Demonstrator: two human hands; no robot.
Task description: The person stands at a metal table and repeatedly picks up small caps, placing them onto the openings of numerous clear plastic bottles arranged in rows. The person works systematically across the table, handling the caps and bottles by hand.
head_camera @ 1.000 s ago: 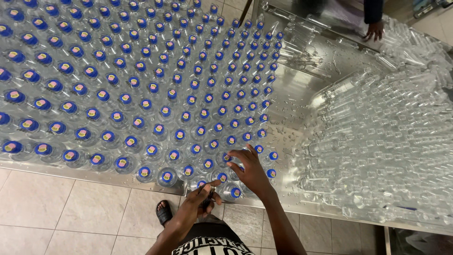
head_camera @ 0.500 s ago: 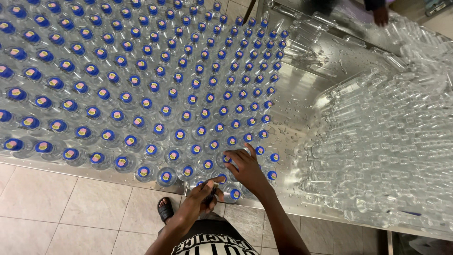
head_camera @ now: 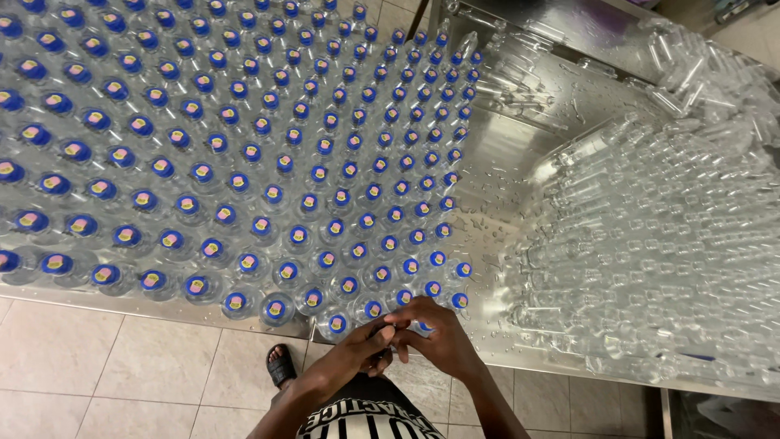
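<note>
My two hands meet at the near edge of the steel table point(head_camera: 504, 171). My right hand point(head_camera: 439, 337) curls over the top of a blue-capped bottle point(head_camera: 424, 328) in the front row, hiding most of it. My left hand point(head_camera: 357, 349) comes in from the left with its fingertips pinched against the right hand's fingers. Whether it holds something small I cannot tell. Several rows of clear filled bottles with blue caps point(head_camera: 244, 162) cover the table's left part, right up to my hands.
A heap of clear uncapped bottles point(head_camera: 666, 228) lies on its side on the right of the wet table. Below the table edge are beige floor tiles point(head_camera: 81, 366) and my foot in a black sandal point(head_camera: 280, 366).
My hands have drawn closer together at the table edge. The right hand's fingers, spread over the cap before, have curled shut. The camera has tilted, and the person at the far end is out of view.
</note>
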